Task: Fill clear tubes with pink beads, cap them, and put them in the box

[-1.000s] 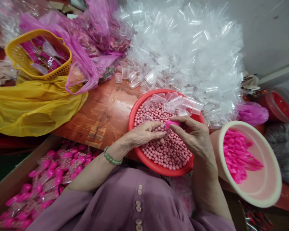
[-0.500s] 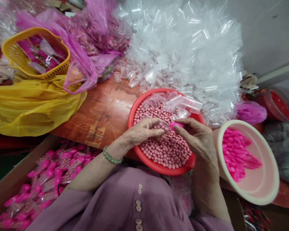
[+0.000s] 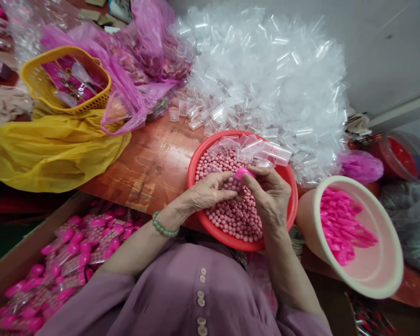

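Over a red basin (image 3: 192, 175) of pink beads (image 3: 235, 225), my two hands meet. My left hand (image 3: 212, 190) is closed around a clear plastic container (image 3: 233, 183) with pink beads inside. Thumb and fingers of my right hand (image 3: 269, 189) pinch a bright pink cap (image 3: 244, 173), which sits at the container's end; whether it is fully seated I cannot tell. Several clear empty containers (image 3: 257, 147) lie on the beads at the basin's far side. To the right, a pale tub (image 3: 385, 261) holds bright pink plastic pieces (image 3: 346, 228).
A big heap of clear containers (image 3: 266, 70) covers the back of the wooden table (image 3: 143, 163). At left are a yellow basket (image 3: 38, 88), a yellow bag (image 3: 56, 149) and a pink bag (image 3: 126, 107). Below, a cardboard box (image 3: 31, 233) holds capped, bead-filled containers (image 3: 77, 252).
My right hand has moved left toward my left hand, bringing the pink cap against the container's end. The camera view has shifted slightly.
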`<state>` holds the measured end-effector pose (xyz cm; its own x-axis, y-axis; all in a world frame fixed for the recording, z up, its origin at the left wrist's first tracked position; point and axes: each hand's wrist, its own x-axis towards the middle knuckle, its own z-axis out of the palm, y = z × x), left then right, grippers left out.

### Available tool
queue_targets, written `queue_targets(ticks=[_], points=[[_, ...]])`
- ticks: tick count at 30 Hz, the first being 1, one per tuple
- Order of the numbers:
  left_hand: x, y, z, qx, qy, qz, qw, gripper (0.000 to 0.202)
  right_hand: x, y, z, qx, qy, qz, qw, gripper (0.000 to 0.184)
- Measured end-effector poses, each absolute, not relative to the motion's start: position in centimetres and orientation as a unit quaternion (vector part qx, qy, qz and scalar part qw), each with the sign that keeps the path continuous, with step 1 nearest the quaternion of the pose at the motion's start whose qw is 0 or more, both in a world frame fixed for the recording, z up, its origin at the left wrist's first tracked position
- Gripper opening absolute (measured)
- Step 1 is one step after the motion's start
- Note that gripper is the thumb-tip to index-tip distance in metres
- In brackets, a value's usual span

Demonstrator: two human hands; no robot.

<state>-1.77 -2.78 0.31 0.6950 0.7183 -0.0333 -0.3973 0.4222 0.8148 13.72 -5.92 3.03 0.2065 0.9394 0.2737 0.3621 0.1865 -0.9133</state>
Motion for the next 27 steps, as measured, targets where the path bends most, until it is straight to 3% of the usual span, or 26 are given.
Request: queue_targets(ticks=[7, 9, 12, 14, 27], points=[[-1.6, -2.9, 0.3, 0.430, 0.196, 0.351, 0.808, 0.035, 13.5, -6.2, 2.5, -0.585, -0.615, 0.219, 0.482, 0.020], [-1.6, -2.9, 0.2, 0.404, 0.206, 0.364, 0.813, 0.037, 13.8, -6.2, 2.4, -0.561, -0.686, 0.150, 0.439, 0.033], [-1.7, -2.9, 0.0, 0.362, 0.213, 0.344, 0.840, 0.040, 14.5, -6.1, 2.1, -0.496, -0.787, 0.051, 0.363, 0.069], [-1.7, -2.8, -0.2, 0.335, 0.203, 0.325, 0.861, 0.039, 14.8, -5.9, 1.8, -0.463, -0.822, 0.011, 0.330, 0.080], [-1.8, -2.5, 0.1, 0.310, 0.150, 0.342, 0.875, 0.036, 13.7, -5.4, 1.6, -0.453, -0.823, -0.158, 0.306, 0.067]])
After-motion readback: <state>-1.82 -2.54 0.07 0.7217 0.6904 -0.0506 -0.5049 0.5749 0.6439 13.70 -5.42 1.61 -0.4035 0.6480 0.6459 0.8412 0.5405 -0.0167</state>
